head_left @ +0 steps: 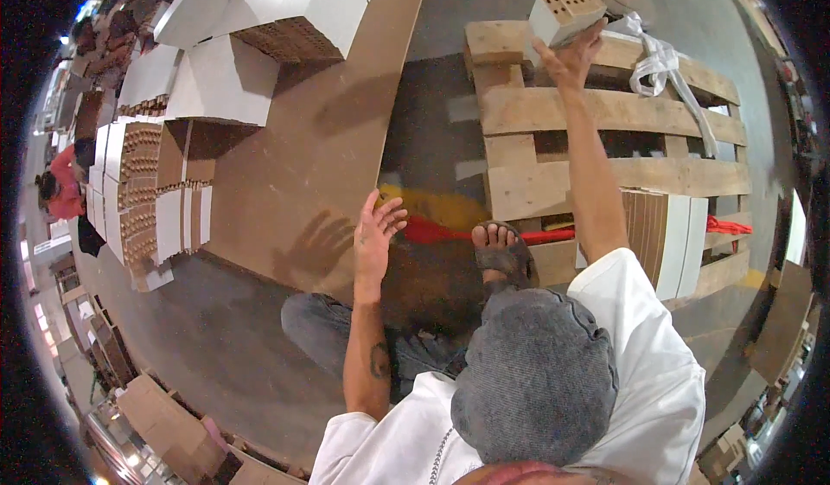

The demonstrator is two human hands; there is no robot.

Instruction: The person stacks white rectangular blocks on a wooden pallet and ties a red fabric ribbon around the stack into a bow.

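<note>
My right hand (572, 57) reaches far ahead over a wooden pallet (605, 109). It grips the near side of a small white block with a brown, hole-dotted end (566, 11), thumb on the left and fingers on the right. The block sits at the pallet's far edge; I cannot tell whether it rests there or is lifted. My left hand (379, 226) is open and holds nothing, fingers spread beside the edge of a large brown board (337, 130). Beside my right forearm, a row of white and brown boards (670, 239) lies on the pallet.
Stacks of white boards with brown edges (225, 79) stand on the left part of the brown board. A knotted white strap (661, 68) hangs across the pallet. Red strapping (728, 226) lies at the pallet's right. My sandalled foot (504, 252) is beside the pallet. Another person (62, 182) is far left.
</note>
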